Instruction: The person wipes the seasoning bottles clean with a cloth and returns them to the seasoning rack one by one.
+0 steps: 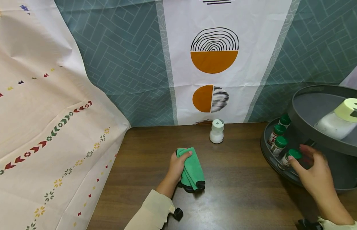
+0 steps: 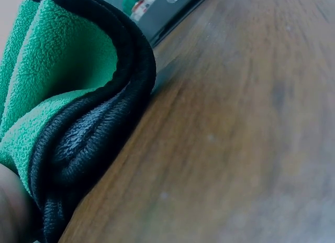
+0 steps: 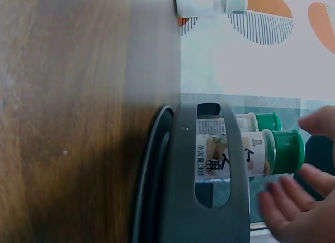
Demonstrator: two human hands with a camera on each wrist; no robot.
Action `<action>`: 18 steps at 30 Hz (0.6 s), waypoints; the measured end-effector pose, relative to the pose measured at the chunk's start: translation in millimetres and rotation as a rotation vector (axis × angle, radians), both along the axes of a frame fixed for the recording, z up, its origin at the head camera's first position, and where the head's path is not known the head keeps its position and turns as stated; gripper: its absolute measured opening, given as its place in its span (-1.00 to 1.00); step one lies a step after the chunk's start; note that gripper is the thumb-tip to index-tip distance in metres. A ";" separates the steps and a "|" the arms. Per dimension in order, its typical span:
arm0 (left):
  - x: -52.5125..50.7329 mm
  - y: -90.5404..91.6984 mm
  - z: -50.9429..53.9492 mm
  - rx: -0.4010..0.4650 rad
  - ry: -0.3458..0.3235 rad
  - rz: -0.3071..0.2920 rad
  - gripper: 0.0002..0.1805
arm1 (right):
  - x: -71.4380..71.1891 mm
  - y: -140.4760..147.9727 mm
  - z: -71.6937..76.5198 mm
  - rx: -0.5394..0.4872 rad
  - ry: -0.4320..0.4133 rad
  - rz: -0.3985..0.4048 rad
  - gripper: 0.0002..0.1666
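A folded green cloth with black edging (image 1: 193,169) is gripped in my left hand (image 1: 175,166), thumb on top, just over the table. In the left wrist view, the black edge of the cloth (image 2: 112,128) hangs close to the wood. My right hand (image 1: 316,172) reaches into the lower tier of a dark grey two-tier rack (image 1: 267,153), at the nearest green-capped spice jar (image 1: 294,154). Seen from the right wrist, its thumb and fingers spread on either side of the green cap (image 3: 289,151), with gaps visible. The jar stands behind the slotted rim (image 3: 238,164).
More green-capped jars (image 1: 279,142) stand along the rack's left rim. On the upper tier lies a tilted white bottle with a pale yellow cap (image 1: 338,121). A small white-capped bottle (image 1: 217,131) stands at the back of the wooden table (image 1: 239,179), before a patterned cloth backdrop (image 1: 123,64).
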State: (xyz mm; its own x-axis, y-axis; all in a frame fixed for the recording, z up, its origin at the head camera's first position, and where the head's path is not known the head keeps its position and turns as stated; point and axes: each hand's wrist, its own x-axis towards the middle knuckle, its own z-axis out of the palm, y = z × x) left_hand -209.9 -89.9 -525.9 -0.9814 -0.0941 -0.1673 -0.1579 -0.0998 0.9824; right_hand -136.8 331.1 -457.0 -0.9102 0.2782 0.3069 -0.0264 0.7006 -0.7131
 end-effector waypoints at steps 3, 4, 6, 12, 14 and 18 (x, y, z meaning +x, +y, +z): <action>0.6 0.5 0.7 0.006 -0.005 -0.001 -0.68 | 2.6 -7.0 4.7 -0.059 0.061 -0.070 -0.39; 0.6 0.5 0.7 0.009 -0.006 0.000 -0.68 | 3.6 -9.6 6.1 -0.076 0.075 -0.097 -0.43; 0.5 0.7 0.9 0.016 -0.006 0.000 -0.68 | 5.4 -14.9 8.8 -0.108 0.102 -0.142 -0.49; -0.3 0.3 -0.2 0.010 -0.003 0.003 -0.66 | 7.7 -24.2 9.9 -0.146 0.259 -0.108 -0.65; 0.2 0.3 0.1 0.005 0.000 0.006 -0.65 | 7.9 -26.6 9.3 -0.148 0.306 -0.065 -0.70; 0.2 0.6 0.1 0.009 0.002 0.006 -0.64 | 8.4 -32.8 7.9 -0.148 0.328 -0.011 -0.76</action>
